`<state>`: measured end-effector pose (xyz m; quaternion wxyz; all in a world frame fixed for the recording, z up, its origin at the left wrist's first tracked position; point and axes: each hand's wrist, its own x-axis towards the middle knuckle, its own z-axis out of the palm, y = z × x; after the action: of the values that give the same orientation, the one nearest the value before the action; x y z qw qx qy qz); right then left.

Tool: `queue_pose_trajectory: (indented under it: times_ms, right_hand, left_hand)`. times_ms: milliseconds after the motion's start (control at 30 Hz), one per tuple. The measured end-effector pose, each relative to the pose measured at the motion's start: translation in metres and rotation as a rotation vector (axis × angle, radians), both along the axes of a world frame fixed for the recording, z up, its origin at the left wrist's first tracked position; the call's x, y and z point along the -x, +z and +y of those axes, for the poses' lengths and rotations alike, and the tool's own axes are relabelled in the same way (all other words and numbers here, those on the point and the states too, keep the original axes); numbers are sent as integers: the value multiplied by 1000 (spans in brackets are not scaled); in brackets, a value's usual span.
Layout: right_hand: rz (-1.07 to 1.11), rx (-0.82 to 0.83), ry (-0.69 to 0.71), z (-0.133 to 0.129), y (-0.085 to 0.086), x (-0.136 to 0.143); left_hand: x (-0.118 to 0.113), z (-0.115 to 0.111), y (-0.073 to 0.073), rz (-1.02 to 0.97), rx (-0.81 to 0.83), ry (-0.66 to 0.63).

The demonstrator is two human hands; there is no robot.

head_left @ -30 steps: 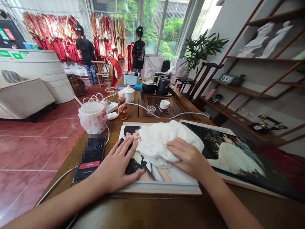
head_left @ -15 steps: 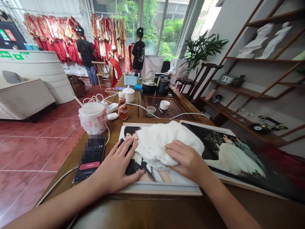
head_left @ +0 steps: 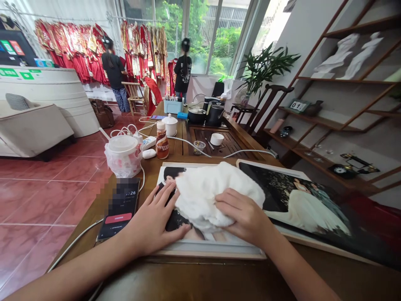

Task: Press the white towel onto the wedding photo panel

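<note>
My right hand (head_left: pixel 242 215) grips a bunched white cloth (head_left: pixel 200 188) that lies over a framed photo (head_left: pixel 216 250). Most of the picture is hidden beneath the cloth; dark hair and dark clothing show at its left. Spread flat on the photo's left side is my left hand (head_left: pixel 163 219), fingers apart, close to the cloth's edge. A second framed photo (head_left: pixel 310 200), showing a long pale gown on a dark ground, lies to the right. Left of my left hand rests a phone (head_left: pixel 117 213) with a lit screen and a cable.
A lidded tub in plastic wrap (head_left: pixel 122 156), a brown bottle (head_left: pixel 162 141) and a white lidded cup (head_left: pixel 170 125) stand beyond the photos. A white cable crosses the wooden table (head_left: pixel 150 278) near a small white bowl (head_left: pixel 216 139). Two people stand by garment racks.
My right hand has shifted slightly left with the cloth, covering more of the photo's pictured face. My left hand stays nearly in place.
</note>
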<state>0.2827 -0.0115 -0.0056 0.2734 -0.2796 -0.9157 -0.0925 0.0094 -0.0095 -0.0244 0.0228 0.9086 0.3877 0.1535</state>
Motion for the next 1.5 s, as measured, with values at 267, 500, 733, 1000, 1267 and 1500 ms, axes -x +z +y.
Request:
queue_pose_trajectory:
  times_ms: [267,500,733,1000,1267,1500]
  right_hand:
    - [-25,14,-85,6,1,-12]
    - [2,-44,61,-2,-3,3]
    - [-30,-24,-101,7,3,-13]
    - [-14,6,53,-3,1,3]
    - [-41,-1,-107,5,4,-11]
    - [-11,21,12,-1,2,-1]
  left_hand:
    - [-1,0,0,17,12,17]
    - [-1,-1,3,41,18,2]
    - [-1,1,-1,6,-3,10]
    - [-1,0,3,23,16,-1]
    - [-1,1,-1,2,1,11]
    - [-2,0,3,27,18,5]
